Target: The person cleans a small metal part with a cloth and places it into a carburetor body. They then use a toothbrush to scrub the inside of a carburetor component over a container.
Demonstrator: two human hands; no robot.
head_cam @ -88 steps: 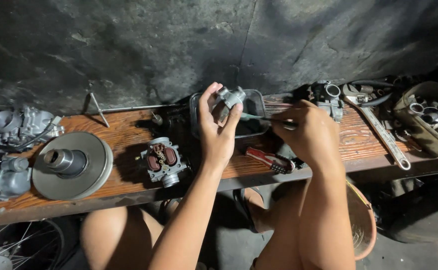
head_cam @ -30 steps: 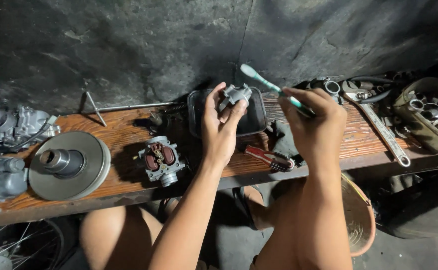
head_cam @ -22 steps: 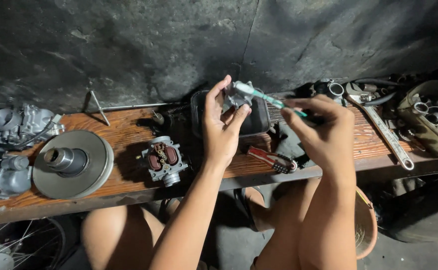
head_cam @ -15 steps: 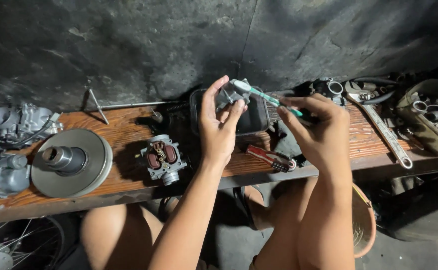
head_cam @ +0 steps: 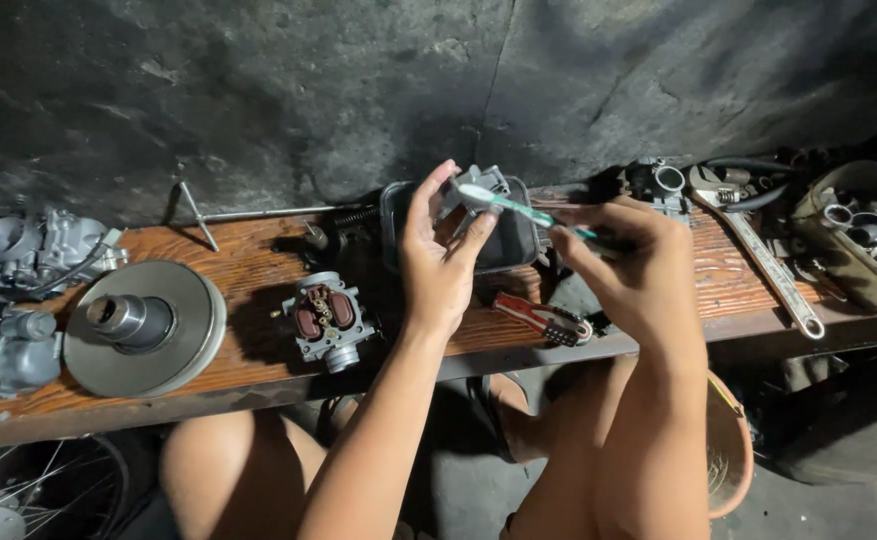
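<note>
My left hand (head_cam: 438, 260) holds a small grey metal carburetor part (head_cam: 475, 186) up above the wooden bench (head_cam: 248, 270). My right hand (head_cam: 626, 262) grips a green-handled toothbrush (head_cam: 518, 207), and the brush head lies against the top of the part. Both hands hover over a dark rectangular tray (head_cam: 510, 243) standing at the back of the bench. A carburetor body (head_cam: 326, 322) with two brown floats lies on the bench just left of my left wrist.
A large metal pulley disc (head_cam: 143, 325) and grey engine castings (head_cam: 28, 255) lie at the left end. Red-handled pliers (head_cam: 543, 318) rest by the front edge. A long wrench (head_cam: 766, 265), another carburetor (head_cam: 658, 183) and a bag of tools (head_cam: 858, 235) sit right. A spoked wheel (head_cam: 18, 490) shows below.
My right hand brought the toothbrush down from a raised position and laid its head on the part in my left hand. The left hand lifted the part slightly.
</note>
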